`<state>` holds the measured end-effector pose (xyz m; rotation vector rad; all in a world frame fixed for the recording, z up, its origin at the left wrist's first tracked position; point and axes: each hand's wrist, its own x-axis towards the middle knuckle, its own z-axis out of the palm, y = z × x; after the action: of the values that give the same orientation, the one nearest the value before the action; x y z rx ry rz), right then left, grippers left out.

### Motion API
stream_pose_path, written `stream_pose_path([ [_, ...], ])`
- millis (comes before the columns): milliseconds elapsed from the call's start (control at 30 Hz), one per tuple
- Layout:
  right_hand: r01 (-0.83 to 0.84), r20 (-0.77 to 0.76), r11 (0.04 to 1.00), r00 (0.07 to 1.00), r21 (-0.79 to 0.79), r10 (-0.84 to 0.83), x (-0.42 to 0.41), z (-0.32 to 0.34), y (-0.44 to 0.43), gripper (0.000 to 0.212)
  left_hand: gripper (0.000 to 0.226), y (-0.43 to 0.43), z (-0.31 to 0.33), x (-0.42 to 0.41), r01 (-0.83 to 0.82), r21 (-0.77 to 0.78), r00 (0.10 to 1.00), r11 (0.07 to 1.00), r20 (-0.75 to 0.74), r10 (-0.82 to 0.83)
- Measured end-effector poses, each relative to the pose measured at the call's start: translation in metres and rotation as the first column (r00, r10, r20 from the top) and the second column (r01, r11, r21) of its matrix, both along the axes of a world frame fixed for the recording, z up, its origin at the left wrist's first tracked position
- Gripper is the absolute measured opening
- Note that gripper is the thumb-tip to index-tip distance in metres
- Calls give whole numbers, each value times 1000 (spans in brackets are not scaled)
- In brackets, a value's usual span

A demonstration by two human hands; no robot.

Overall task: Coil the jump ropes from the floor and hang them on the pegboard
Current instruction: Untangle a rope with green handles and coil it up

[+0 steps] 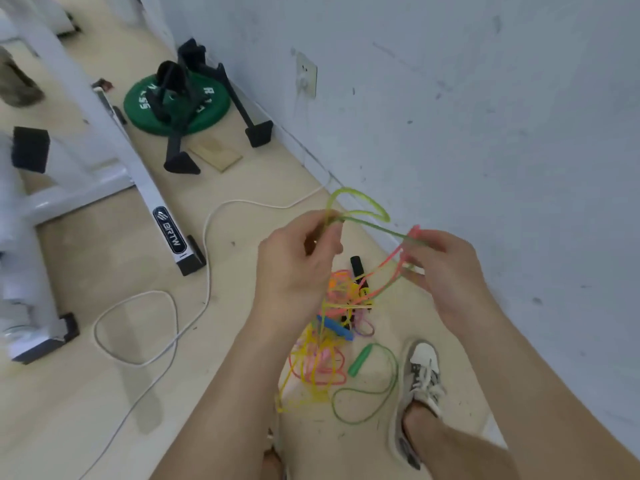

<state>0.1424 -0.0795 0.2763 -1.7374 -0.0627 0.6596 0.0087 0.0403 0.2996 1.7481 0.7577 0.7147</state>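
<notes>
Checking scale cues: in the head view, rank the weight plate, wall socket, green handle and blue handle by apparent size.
1. weight plate
2. wall socket
3. green handle and blue handle: alike, left unranked.

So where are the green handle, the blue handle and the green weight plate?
green handle (pixel 361 360): head view, middle of grip.
blue handle (pixel 336 329): head view, visible middle.
green weight plate (pixel 218 105): head view, right rim.

ropes (pixel 325 362) yellow, pink, orange, green; blue handle (pixel 334 328), green handle (pixel 360 360), black handle (pixel 356 266); weight plate (pixel 214 98) green, white lettering; cable (pixel 207 254) white
</notes>
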Motion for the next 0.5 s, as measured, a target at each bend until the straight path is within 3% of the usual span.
stream_pose_path([
  [100,-236,181,899,930,-369,318,9,6,1,79,19,3,9,8,-28,-231,982,973,176,70],
  [167,-476,115,855,856,-208,505,5,17,2,91,17,3,13,12,65,-400,959,914,277,53],
  [233,-703,36,710,711,33,702,-4,17,9,68,17,-2,14,19,180,-515,938,838,346,11],
  [300,-839,89,535,528,-97,844,-19,10,16,22,17,-5,18,24,266,-605,906,751,422,19],
  [367,-838,135,451,431,-307,892,-26,2,18,7,18,3,22,25,332,-662,844,672,527,102],
  [433,-759,140,470,460,-451,877,-18,-8,14,17,18,15,25,21,361,-675,781,644,596,187],
  [500,-673,169,616,608,-409,776,-10,-7,10,23,17,20,25,17,265,-682,814,682,537,221],
])
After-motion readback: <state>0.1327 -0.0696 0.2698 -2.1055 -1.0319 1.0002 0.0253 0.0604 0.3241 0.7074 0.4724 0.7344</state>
